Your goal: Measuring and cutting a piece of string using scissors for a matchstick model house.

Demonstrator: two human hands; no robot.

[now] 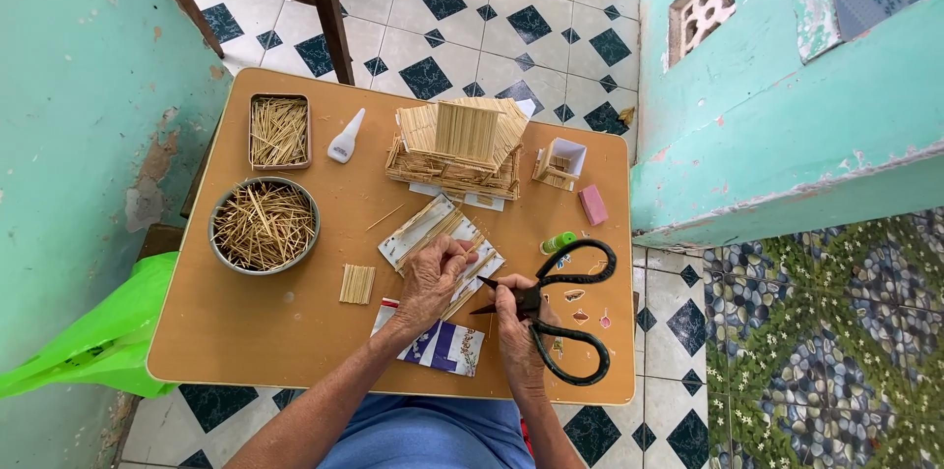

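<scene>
My right hand grips a pair of large black scissors by the blades, handles pointing toward the table's right edge. The blade tips point at my left hand. That hand pinches a thin wooden stick over a flat panel of glued sticks lying on white paper. Behind the panel stands a small house built of sticks. A small mat of joined sticks lies left of my left hand.
On the wooden table: a round bowl of sticks, a rectangular tin of sticks, a white glue bottle, a small stick structure, a pink block, a green-capped tube. A green plastic chair stands left.
</scene>
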